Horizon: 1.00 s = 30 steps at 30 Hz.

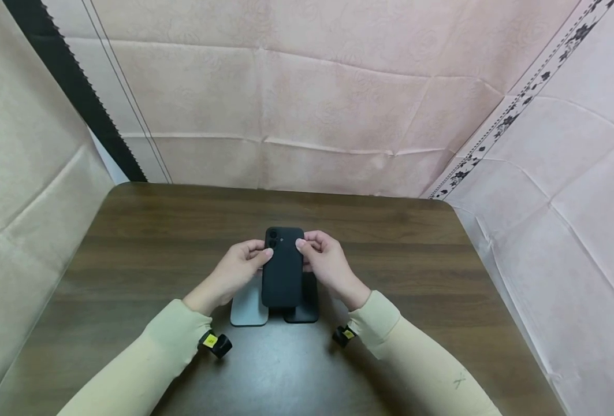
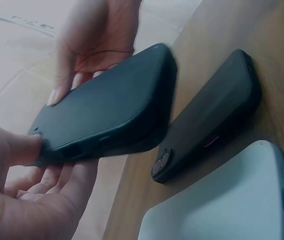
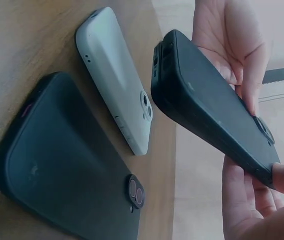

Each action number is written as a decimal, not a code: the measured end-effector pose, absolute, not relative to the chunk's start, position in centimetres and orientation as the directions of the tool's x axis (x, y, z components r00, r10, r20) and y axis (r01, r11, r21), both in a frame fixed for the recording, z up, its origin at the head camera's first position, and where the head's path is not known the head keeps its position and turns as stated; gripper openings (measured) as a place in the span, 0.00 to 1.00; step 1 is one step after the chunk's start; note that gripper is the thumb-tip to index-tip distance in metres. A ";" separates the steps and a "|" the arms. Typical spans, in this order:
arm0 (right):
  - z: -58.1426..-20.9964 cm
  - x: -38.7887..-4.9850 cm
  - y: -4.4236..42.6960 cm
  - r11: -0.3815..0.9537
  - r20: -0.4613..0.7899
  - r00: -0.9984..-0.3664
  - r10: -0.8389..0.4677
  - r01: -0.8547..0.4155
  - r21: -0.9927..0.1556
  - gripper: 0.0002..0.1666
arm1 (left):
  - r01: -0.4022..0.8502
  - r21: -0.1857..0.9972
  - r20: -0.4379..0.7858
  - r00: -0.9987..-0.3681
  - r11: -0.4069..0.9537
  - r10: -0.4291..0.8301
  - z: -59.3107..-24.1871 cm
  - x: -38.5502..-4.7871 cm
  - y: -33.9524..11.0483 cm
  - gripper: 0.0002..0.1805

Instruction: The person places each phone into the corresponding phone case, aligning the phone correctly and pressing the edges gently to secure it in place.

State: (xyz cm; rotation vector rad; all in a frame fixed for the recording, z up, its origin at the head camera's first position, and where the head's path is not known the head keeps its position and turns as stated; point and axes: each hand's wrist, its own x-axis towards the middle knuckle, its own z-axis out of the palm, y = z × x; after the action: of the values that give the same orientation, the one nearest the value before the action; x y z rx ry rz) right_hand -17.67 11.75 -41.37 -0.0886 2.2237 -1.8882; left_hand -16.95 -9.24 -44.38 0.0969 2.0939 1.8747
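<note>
A black phone in a dark case [image 1: 283, 277] is held up off the table, its camera end pointing away. My left hand [image 1: 234, 270] pinches its left edge near the cameras, thumb on the back and fingers beneath. On the opposite edge my right hand [image 1: 331, 266] grips it the same way. At the near end, a second dark layer [image 3: 157, 65] shows apart from the back piece in the right wrist view. Below lie a pale blue-white phone [image 1: 249, 306] on the left and another black phone [image 1: 304, 309] on the right, both with cameras facing up.
The brown wooden table [image 1: 182, 219] has rounded far corners. Pale creased cloth [image 1: 338, 104] hangs behind it and on both sides. A black strip [image 1: 78, 92] runs down the cloth at the left.
</note>
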 end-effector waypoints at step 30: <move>-42.6 -18.4 12.0 0.149 -0.150 -0.967 -0.205 0.121 -0.981 0.14 | -0.103 0.987 -0.130 -0.965 0.126 0.228 -44.6 -16.8 -8.9 0.16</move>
State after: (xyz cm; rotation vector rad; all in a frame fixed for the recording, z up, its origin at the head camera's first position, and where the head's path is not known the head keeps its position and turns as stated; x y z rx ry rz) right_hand -18.39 12.03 -42.62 -0.0825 2.1783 -1.8983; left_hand -16.77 -8.93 -44.61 0.1229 2.1551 1.9218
